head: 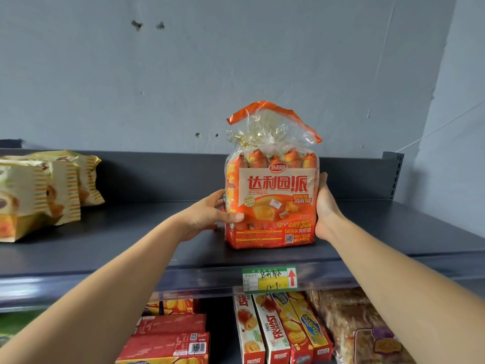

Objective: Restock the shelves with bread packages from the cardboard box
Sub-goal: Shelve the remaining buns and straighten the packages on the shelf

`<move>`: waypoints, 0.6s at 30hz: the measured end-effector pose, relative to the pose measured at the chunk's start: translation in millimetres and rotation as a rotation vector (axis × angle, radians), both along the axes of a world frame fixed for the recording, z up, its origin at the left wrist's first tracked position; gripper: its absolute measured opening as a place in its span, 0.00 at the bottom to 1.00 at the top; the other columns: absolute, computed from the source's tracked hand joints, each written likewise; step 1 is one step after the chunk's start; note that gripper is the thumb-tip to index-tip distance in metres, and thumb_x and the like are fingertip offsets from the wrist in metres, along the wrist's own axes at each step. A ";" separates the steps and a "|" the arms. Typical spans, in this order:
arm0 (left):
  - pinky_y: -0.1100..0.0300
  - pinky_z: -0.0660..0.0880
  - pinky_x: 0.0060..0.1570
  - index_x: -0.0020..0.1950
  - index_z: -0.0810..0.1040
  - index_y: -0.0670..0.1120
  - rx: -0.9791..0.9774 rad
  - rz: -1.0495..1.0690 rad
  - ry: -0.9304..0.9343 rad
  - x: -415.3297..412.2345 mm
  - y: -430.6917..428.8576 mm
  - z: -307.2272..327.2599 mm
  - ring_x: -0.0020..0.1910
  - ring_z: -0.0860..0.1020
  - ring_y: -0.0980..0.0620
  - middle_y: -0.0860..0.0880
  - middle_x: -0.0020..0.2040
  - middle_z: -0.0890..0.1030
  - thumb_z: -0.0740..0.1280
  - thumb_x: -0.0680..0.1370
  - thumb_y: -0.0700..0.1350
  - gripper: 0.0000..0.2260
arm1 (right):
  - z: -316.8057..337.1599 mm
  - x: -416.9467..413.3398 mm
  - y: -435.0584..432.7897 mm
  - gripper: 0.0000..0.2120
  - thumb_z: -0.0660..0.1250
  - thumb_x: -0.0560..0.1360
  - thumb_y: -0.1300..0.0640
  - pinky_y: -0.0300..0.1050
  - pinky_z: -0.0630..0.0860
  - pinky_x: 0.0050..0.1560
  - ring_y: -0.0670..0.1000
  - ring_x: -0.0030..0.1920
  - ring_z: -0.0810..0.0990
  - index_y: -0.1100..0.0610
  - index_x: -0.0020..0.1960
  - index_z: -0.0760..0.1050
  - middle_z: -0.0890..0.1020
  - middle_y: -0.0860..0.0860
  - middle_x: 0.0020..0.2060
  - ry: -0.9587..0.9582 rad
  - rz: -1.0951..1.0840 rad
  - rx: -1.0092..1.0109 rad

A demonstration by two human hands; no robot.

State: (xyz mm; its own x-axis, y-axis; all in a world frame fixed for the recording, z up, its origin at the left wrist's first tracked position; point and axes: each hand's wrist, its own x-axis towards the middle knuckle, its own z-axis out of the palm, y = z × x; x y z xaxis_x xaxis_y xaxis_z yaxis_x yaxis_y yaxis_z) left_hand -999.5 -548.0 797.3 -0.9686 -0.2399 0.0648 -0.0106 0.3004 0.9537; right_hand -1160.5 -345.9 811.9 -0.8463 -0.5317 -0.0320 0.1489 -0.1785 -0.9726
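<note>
- While both hands are on it, the orange bread package stands upright at the near edge of the top shelf, directly above the green-and-yellow price tag. Its base seems to be down on the shelf board.
- The left hand grips the package's left side, with the thumb curled across the front.
- The right hand presses against the right side. I cannot tell whether its fingers wrap round the back, since they are hidden.
- Judging by this, one package is at the point of being placed. It probably needs a push toward the far wall before it is let go.
- Much of the top shelf is bare board around the package, so most of the restocking looks undone.
- The cardboard box is out of view, so what remains in it is unknown.
- The bread package is a clear bag gathered at the top, and it holds a row of small orange-wrapped pieces.
- Far left on the same shelf stand yellow striped packages, well apart from the orange one.
- The lower shelf carries red cartons, Fruiast biscuit boxes and a brownish bag at the right.
</note>
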 end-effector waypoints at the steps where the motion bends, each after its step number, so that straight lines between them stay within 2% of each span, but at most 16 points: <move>1: 0.38 0.63 0.69 0.72 0.64 0.57 -0.003 0.003 -0.003 1.2 -0.6 0.7 0.67 0.72 0.50 0.55 0.68 0.73 0.81 0.56 0.58 0.48 | -0.2 1.0 -1.1 0.37 0.44 0.74 0.27 0.62 0.76 0.59 0.59 0.52 0.83 0.50 0.53 0.83 0.86 0.55 0.48 -0.004 -0.003 -0.001; 5: 0.37 0.62 0.69 0.74 0.62 0.57 -0.016 0.008 -0.022 3.1 -5.1 1.8 0.68 0.70 0.49 0.54 0.70 0.72 0.81 0.53 0.61 0.52 | -1.3 2.6 -1.6 0.36 0.45 0.74 0.27 0.61 0.76 0.58 0.59 0.51 0.84 0.49 0.53 0.83 0.86 0.55 0.48 -0.007 -0.023 -0.001; 7: 0.38 0.60 0.70 0.75 0.60 0.56 0.005 0.025 -0.032 3.2 -8.8 1.8 0.70 0.68 0.49 0.53 0.71 0.70 0.79 0.53 0.67 0.54 | -1.5 2.8 0.3 0.36 0.45 0.74 0.27 0.60 0.77 0.57 0.59 0.50 0.84 0.50 0.52 0.82 0.86 0.55 0.47 0.009 -0.046 0.003; 10: 0.41 0.61 0.70 0.77 0.59 0.54 0.072 0.176 0.007 2.5 -12.1 5.2 0.73 0.64 0.48 0.50 0.75 0.65 0.64 0.55 0.80 0.55 | -0.4 -1.7 1.1 0.36 0.46 0.74 0.27 0.60 0.76 0.58 0.58 0.49 0.84 0.52 0.53 0.80 0.85 0.55 0.47 0.027 -0.125 0.036; 11: 0.42 0.62 0.70 0.77 0.59 0.53 0.097 0.243 0.009 0.4 -13.7 6.9 0.73 0.64 0.48 0.48 0.76 0.64 0.59 0.58 0.81 0.54 | 0.5 -3.9 0.8 0.36 0.46 0.74 0.27 0.60 0.75 0.60 0.58 0.50 0.83 0.53 0.53 0.79 0.85 0.56 0.48 0.037 -0.150 0.047; 14: 0.43 0.61 0.71 0.77 0.60 0.49 0.129 0.371 0.023 -11.5 -17.8 10.2 0.74 0.63 0.46 0.45 0.76 0.62 0.48 0.71 0.75 0.43 | 1.9 -13.1 -2.4 0.36 0.46 0.74 0.27 0.61 0.72 0.63 0.58 0.52 0.82 0.53 0.55 0.79 0.84 0.56 0.49 0.059 -0.168 0.060; 16: 0.42 0.60 0.71 0.76 0.62 0.48 0.128 0.413 0.024 -20.6 -19.0 12.7 0.74 0.63 0.46 0.46 0.76 0.64 0.46 0.71 0.75 0.43 | 1.5 -19.9 -6.2 0.36 0.45 0.74 0.27 0.60 0.74 0.62 0.58 0.51 0.83 0.52 0.53 0.80 0.85 0.55 0.49 0.063 -0.127 0.047; 18: 0.42 0.59 0.72 0.75 0.65 0.48 0.140 0.421 0.020 -29.2 -19.1 14.7 0.74 0.64 0.46 0.46 0.75 0.66 0.47 0.66 0.79 0.48 | 2.6 -25.9 -10.8 0.35 0.46 0.75 0.28 0.59 0.75 0.60 0.59 0.52 0.83 0.51 0.53 0.81 0.86 0.56 0.48 0.039 -0.031 0.013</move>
State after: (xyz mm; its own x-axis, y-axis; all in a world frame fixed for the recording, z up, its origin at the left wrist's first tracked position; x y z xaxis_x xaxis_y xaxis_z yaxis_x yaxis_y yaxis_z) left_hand -1028.7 -567.1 812.0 -0.7833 -0.6213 0.0208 -0.0859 0.1413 0.9862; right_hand -1186.4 -356.7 814.5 -0.8632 -0.5048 -0.0059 0.1059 -0.1695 -0.9798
